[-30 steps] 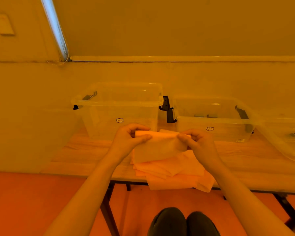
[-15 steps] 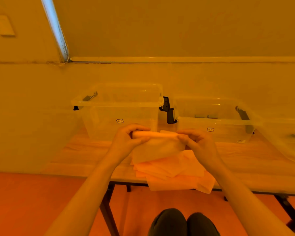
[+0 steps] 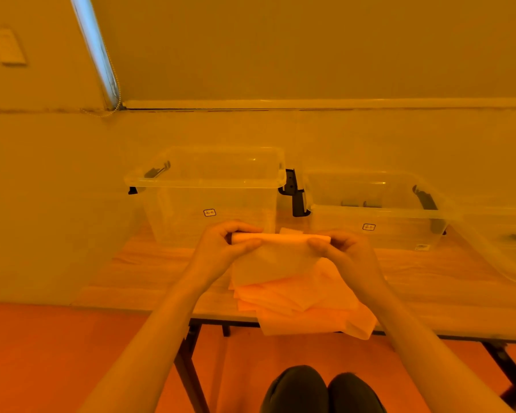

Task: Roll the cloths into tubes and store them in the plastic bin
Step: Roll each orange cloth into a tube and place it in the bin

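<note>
A pale cloth [image 3: 276,262] hangs in front of me with its top edge rolled into a thin tube. My left hand [image 3: 221,248] pinches the left end of the roll and my right hand [image 3: 344,251] pinches the right end. The loose part of the cloth drapes down over a pile of orange cloths [image 3: 304,305] on the wooden table [image 3: 149,272]. That pile overhangs the table's front edge. A clear plastic bin [image 3: 206,186] stands open just behind my left hand. A second clear bin [image 3: 376,204] stands behind my right hand.
A third clear container [image 3: 501,242] sits at the far right of the table. Black latches hang on the bins' ends. A wall rises right behind the bins. My knees show below the table edge, and black table legs stand on the orange floor.
The rolled edge of the cloth has grown tighter and thicker as both hands turned it. The hanging flap is shorter than a second ago.
</note>
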